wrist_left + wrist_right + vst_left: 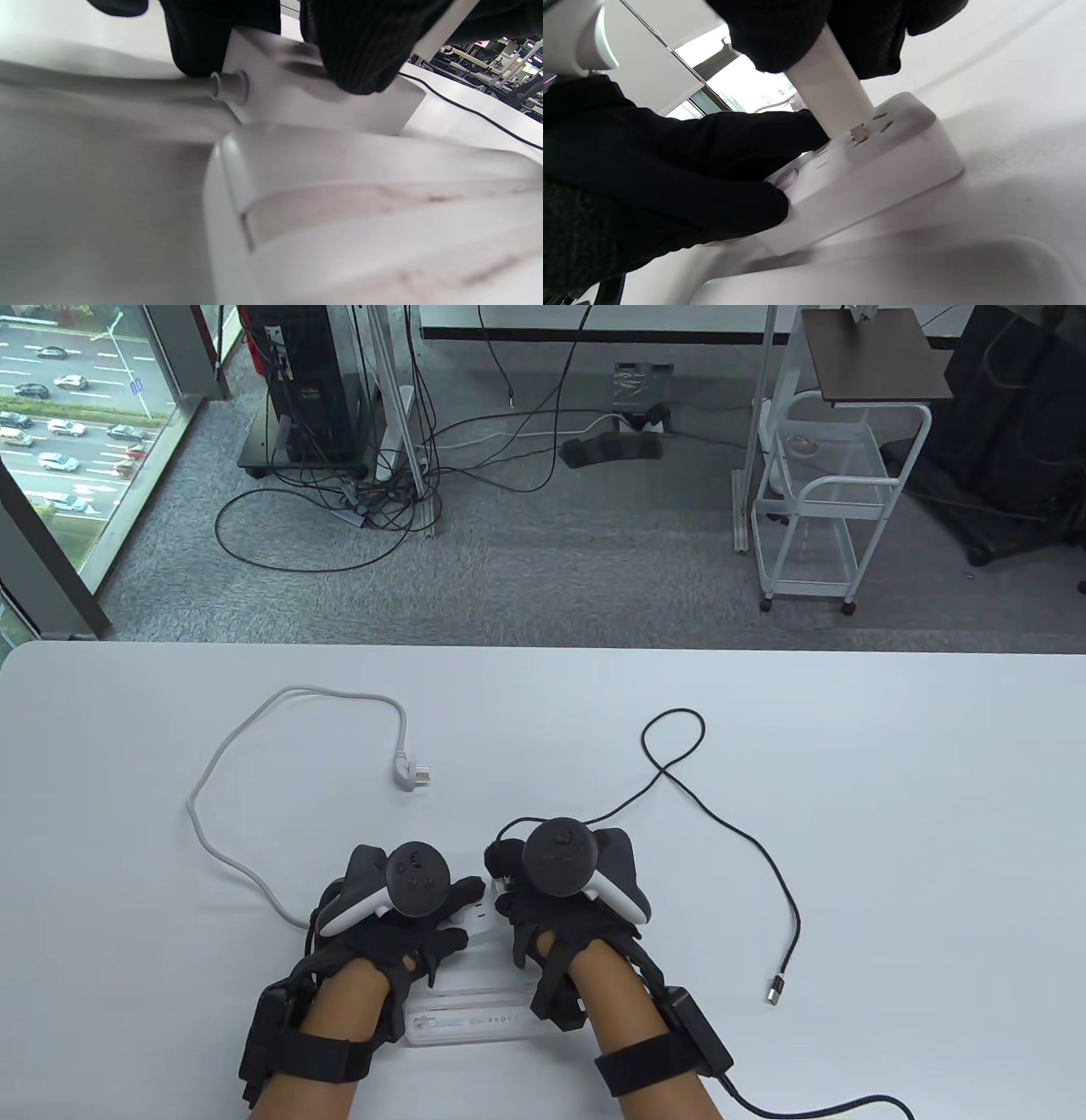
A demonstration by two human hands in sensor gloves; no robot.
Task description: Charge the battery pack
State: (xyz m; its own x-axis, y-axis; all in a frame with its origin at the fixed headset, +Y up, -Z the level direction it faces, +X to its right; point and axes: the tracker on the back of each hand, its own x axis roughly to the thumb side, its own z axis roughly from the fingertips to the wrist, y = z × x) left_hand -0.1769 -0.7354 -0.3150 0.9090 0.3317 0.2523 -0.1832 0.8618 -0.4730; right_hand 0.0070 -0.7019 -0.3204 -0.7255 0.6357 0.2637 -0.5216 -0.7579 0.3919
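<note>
A white power strip (477, 923) lies near the table's front edge under both hands. My left hand (407, 899) presses on it and holds it down; its fingers (356, 51) rest on the strip's top (297, 97). My right hand (543, 882) grips a white charger adapter (831, 99), tilted, with a metal prong (859, 133) at a socket of the strip (882, 169). The white battery pack (467, 1016) lies just in front of the strip, between my wrists, and shows close up in the left wrist view (339, 212).
The strip's white cord (221, 848) loops left and back to its loose plug (413, 774). A black cable (721, 823) runs from the adapter in a loop to a free USB end (776, 989) at the right. The table's far edge is beyond.
</note>
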